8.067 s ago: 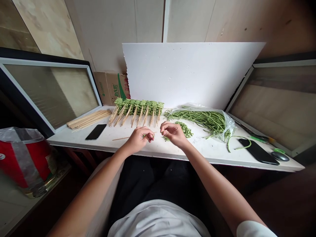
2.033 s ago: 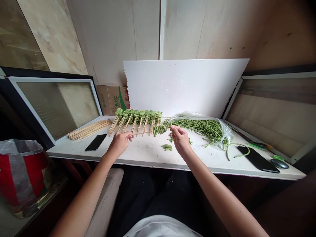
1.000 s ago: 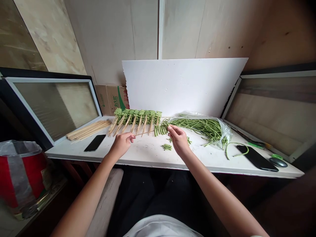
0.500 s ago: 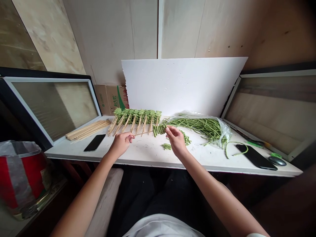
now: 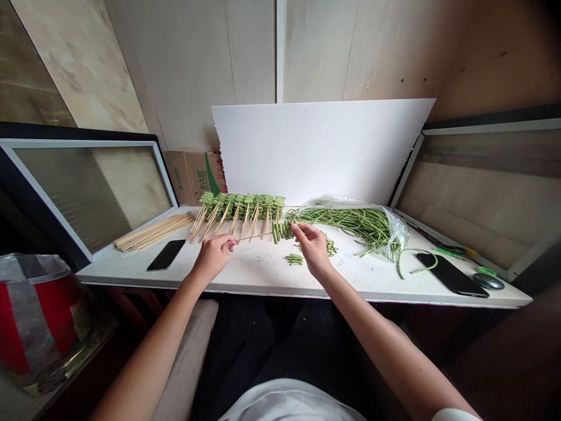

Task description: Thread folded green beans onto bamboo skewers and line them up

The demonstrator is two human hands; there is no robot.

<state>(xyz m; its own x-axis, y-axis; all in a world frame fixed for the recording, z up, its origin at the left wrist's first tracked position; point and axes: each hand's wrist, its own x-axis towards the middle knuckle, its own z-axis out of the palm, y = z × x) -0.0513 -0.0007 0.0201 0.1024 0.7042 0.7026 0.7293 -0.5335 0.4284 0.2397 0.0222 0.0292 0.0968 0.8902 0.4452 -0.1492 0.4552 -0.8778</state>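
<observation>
Currently, the skewer (image 5: 254,237) is suspended above the surface (image 5: 263,282), nearly level, between the fingers of the left hand (image 5: 213,256) and those of the right hand (image 5: 314,248). The left fingers grasp its bare end, presumably as a steady handle. The threaded bean pieces (image 5: 281,232) sit crosswise at the opposite end. The right fingers are pinched on the outermost piece, probably to guide and space the row; whether they also grip the skewer tip cannot be told.

Just below the right fingers, on the near side, lies a small cluster of cut beans (image 5: 294,259). A second pile (image 5: 331,247) is partly hidden behind the right hand. Both are likely placed for short reach.

Beyond the fingers of both hands, the loaded skewers (image 5: 243,204) are stacked with bare ends facing the person, which would leave the handles accessible. Left of the left fingers, well apart, the unused sticks (image 5: 153,232) form a bundle, probably for single withdrawal; a phone (image 5: 166,255) lies nearer. Right of the right fingers, long beans (image 5: 350,217) protrude from a clear bag (image 5: 398,229), apparently as uncut stock.
</observation>
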